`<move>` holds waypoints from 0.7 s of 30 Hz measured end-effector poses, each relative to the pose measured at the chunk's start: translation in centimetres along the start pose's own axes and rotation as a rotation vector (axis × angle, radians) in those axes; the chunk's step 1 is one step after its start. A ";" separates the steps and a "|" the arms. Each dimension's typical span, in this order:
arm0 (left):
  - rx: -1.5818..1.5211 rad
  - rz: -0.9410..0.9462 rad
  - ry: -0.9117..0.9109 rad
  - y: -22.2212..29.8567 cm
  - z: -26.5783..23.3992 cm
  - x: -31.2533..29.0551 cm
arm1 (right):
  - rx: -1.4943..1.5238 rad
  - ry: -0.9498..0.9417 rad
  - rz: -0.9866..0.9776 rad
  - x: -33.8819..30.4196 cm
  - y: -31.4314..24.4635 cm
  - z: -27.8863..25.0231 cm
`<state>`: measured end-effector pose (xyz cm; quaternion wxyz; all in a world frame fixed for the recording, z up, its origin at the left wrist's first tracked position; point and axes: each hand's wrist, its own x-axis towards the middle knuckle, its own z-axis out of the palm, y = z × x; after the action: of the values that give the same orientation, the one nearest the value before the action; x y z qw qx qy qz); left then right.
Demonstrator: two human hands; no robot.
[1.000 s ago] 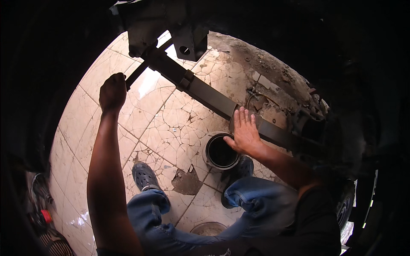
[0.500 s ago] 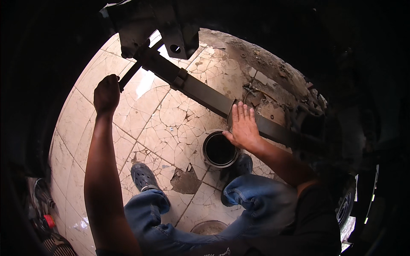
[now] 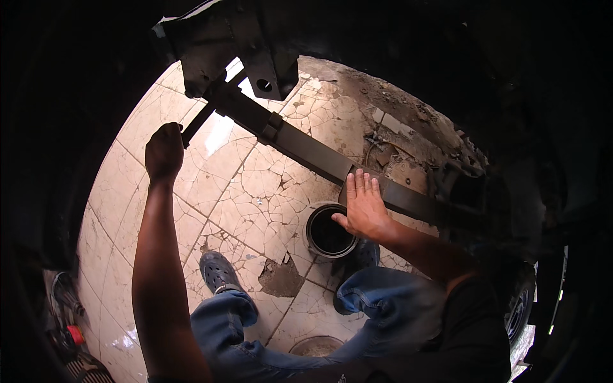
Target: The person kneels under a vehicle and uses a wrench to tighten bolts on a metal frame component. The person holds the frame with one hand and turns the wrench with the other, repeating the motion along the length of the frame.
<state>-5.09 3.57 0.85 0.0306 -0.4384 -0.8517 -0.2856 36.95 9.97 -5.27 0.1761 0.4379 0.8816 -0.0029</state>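
A long dark leaf spring point(image 3: 313, 153) runs from the upper left down to the right, with a clamp point(image 3: 271, 127) around it. Its upper left end meets a dark bracket point(image 3: 258, 60) with a round hole. My left hand point(image 3: 165, 153) is closed in a fist on the end of a dark bar point(image 3: 199, 124), which reaches up to that end of the spring. Against the spring's side rests my right hand point(image 3: 368, 204), fingers stretched out and palm down, gripping nothing. Shadow hides how the bar meets the spring.
An open round container point(image 3: 309, 239) with a dark inside stands below my right hand. The cracked tile floor point(image 3: 249, 191) has a broken patch point(image 3: 281, 277) between my feet. Rubble point(image 3: 408, 143) lies at the upper right. A wheel point(image 3: 520, 306) stands at the lower right.
The whole view has shifted slightly, so the spring, bracket and floor appear lower. Both hands keep their places, the left on the bar and the right against the spring.
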 end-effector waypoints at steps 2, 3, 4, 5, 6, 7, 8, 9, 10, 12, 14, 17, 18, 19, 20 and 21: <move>0.023 0.068 -0.006 0.0 0.1 -0.1 | -0.015 0.013 0.005 0.0 0.3 0.2; 0.050 0.071 -0.020 0.3 0.0 0.0 | -0.012 0.036 0.021 0.8 1.2 0.2; 0.000 0.013 -0.051 0.8 0.2 -0.3 | -0.016 0.038 0.042 1.0 1.7 0.8; -0.044 -0.043 -0.067 1.3 -0.4 -0.3 | -0.015 0.054 0.058 1.4 1.7 0.5; -0.088 -0.098 -0.083 1.5 -0.7 -0.3 | -0.015 0.071 0.073 1.7 1.7 0.3; 0.083 0.086 -0.024 0.0 0.1 0.0 | -0.010 0.006 0.081 1.2 1.3 0.2; 0.062 0.060 -0.030 0.2 -0.3 0.1 | -0.012 0.005 0.051 0.7 0.6 0.3; 0.037 0.033 -0.046 0.6 -0.4 -0.1 | -0.016 -0.003 0.024 -0.2 0.0 0.8; 0.012 0.006 -0.061 0.7 -0.5 -0.2 | -0.019 -0.012 -0.003 -0.6 -0.3 1.0; 0.089 0.085 -0.046 0.7 -0.2 -0.3 | -0.035 0.021 -0.022 -0.1 0.6 1.1; 0.056 0.017 -0.051 1.2 -0.4 -0.1 | -0.057 0.101 -0.042 0.7 1.4 1.6; 0.072 0.045 -0.043 1.0 -0.4 -0.4 | -0.012 0.072 -0.033 0.2 0.8 1.3; 0.095 0.079 -0.031 1.1 -0.6 -0.5 | 0.002 0.057 -0.033 0.1 0.7 1.0; -0.033 -0.063 -0.066 1.3 -0.8 -0.4 | 0.001 0.081 -0.037 0.2 0.7 0.9; -0.007 -0.006 -0.044 0.9 -0.6 -0.4 | 0.002 0.097 -0.045 0.2 0.8 1.2; 0.019 0.050 -0.022 0.4 -0.4 -0.3 | 0.002 0.113 -0.053 0.2 0.9 1.5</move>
<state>-4.72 3.32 1.25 0.0325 -0.4623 -0.8434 -0.2718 38.03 10.45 -6.65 0.1254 0.4141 0.9014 0.0161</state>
